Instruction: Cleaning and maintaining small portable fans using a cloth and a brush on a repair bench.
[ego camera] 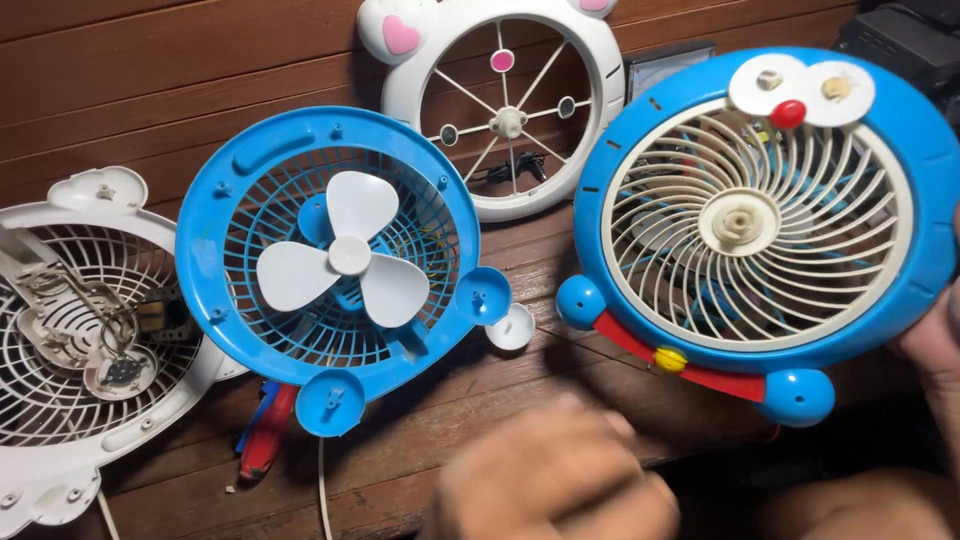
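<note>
Blue fan front (765, 210) gripped at its rim by right hand (935, 340) (tilted), left hand (550, 480) blurred, grip unclear

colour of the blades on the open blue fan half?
White: the three-bladed plastic propeller sits in the round blue plastic fan housing. Head view.

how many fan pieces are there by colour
blue fan pieces: 2, the open half with the white blades and the front cover that the right hand holds at its edge
white fan pieces: 2, the grille at far left and the frame with pink hearts
total: 4
</note>
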